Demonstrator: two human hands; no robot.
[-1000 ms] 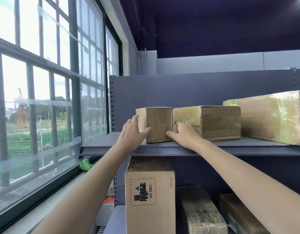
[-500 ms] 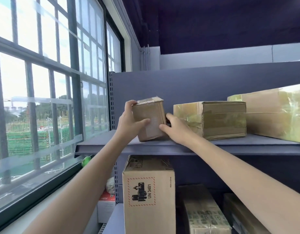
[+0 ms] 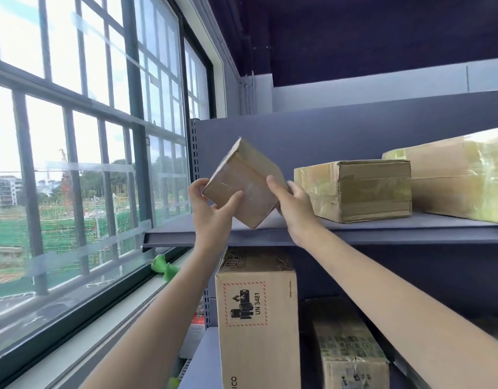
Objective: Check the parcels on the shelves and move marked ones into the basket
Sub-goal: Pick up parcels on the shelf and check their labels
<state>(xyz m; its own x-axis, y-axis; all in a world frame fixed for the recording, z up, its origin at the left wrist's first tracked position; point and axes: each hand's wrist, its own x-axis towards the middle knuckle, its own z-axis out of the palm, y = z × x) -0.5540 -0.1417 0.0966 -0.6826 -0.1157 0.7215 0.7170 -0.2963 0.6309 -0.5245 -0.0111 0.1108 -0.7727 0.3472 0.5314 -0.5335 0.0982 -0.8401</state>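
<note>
A small brown cardboard parcel [image 3: 243, 182] hangs tilted on one corner just above the front of the upper shelf [image 3: 382, 233]. My left hand [image 3: 211, 209] grips its lower left side and my right hand [image 3: 292, 204] grips its right side. The face turned toward me is plain, with clear tape and no mark that I can see. A taped medium parcel [image 3: 354, 189] and a large taped parcel [image 3: 461, 175] rest on the same shelf to the right. No basket is in view.
Below the shelf stands a tall carton with a UN 3481 battery label [image 3: 256, 318], with taped parcels [image 3: 348, 349] beside it. A large window [image 3: 74, 164] fills the left, and a green object [image 3: 163, 266] lies on its sill.
Both hands closed on the small parcel, lifted it off the upper shelf and rotated it onto a corner so a broad face points at me.
</note>
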